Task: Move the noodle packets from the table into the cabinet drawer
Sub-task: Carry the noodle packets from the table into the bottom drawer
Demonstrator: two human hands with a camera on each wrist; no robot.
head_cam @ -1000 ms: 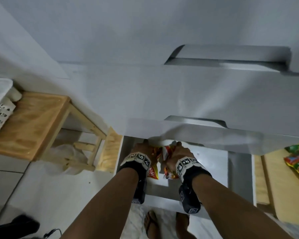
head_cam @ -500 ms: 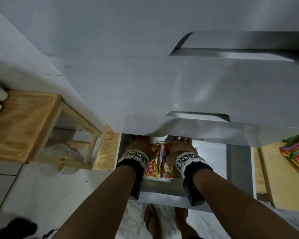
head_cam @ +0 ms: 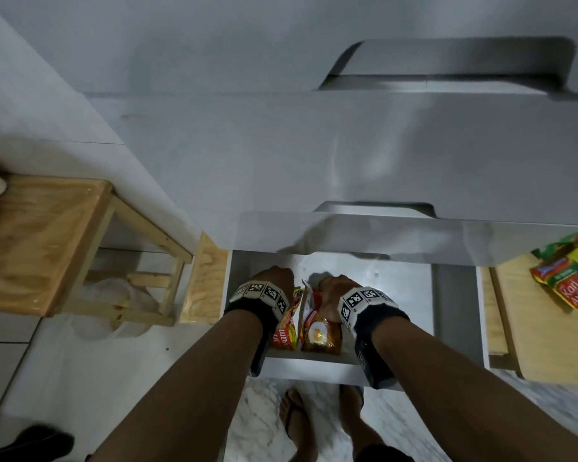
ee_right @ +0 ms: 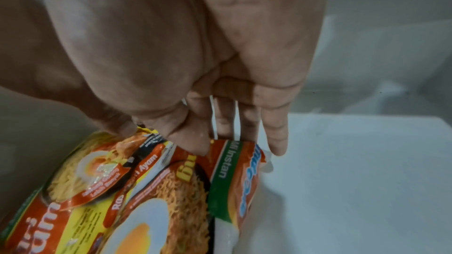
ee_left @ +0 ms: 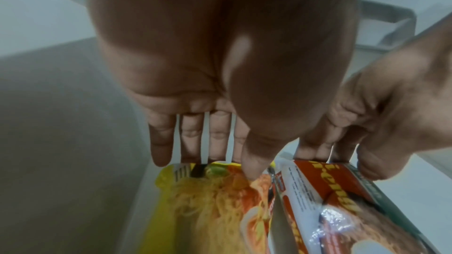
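Both forearms reach forward and down, roughly parallel and close together, each wrist wrapped in a black band with printed markers. The left hand [head_cam: 274, 278] points fingers-down, thumb [ee_left: 254, 163] and straight fingers [ee_left: 161, 148] pinching the top edge of the yellow noodle packet [ee_left: 210, 206]. The right hand [head_cam: 334, 291] is posed alike just beside it, thumb and fingers [ee_right: 276, 138] pinching the top of the red noodle packet [ee_right: 195, 186]. Bare feet in sandals [head_cam: 294, 418] stand below.

Dim, cool light throughout. A bright patch falls on the drawer [head_cam: 397, 295] floor just beyond the hands, and the cabinet front above shows soft sheen. Wide-angle bending curves the edges. Both wrist views are soft and blurred, with glare on the packet [ee_left: 342, 217] wrapper.
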